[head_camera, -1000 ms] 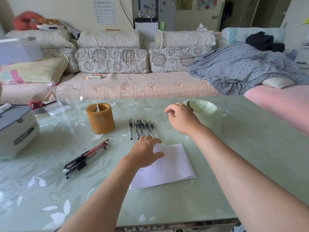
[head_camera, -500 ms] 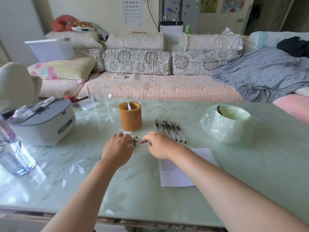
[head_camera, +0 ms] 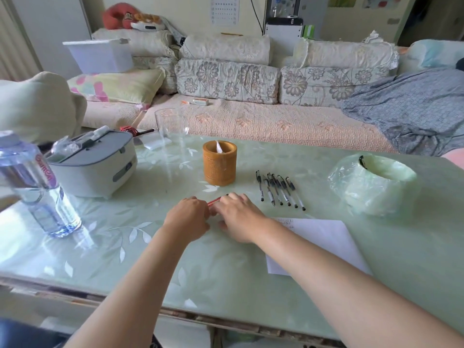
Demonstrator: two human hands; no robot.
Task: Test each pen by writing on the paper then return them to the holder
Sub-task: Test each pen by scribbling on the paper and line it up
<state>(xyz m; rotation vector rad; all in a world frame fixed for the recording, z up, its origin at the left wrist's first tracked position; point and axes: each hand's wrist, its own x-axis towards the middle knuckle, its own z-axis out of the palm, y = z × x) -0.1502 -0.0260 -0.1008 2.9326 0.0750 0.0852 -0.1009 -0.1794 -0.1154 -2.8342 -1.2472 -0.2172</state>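
Observation:
My left hand point(head_camera: 188, 219) and my right hand point(head_camera: 238, 217) meet on the green table, just in front of the round orange-brown pen holder point(head_camera: 219, 163). Both close around a bundle of pens, of which only a red pen end point(head_camera: 214, 200) shows between them; the rest is hidden under my fingers. Several black pens point(head_camera: 278, 189) lie in a row to the right of the holder. A white paper point(head_camera: 324, 242) with a little writing at its top lies to the right of my right forearm. A white scrap sticks out of the holder.
A water bottle point(head_camera: 42, 194) stands at the near left, with a grey-white appliance point(head_camera: 95, 164) behind it. An empty glass point(head_camera: 170, 124) is at the back. A green bowl in plastic wrap point(head_camera: 374, 182) sits at the right. A sofa runs beyond the table point(head_camera: 125, 247).
My left hand left the paper and my right hand came back from the bowl. Both moved left to the pen bundle and closed on it. The view turned left.

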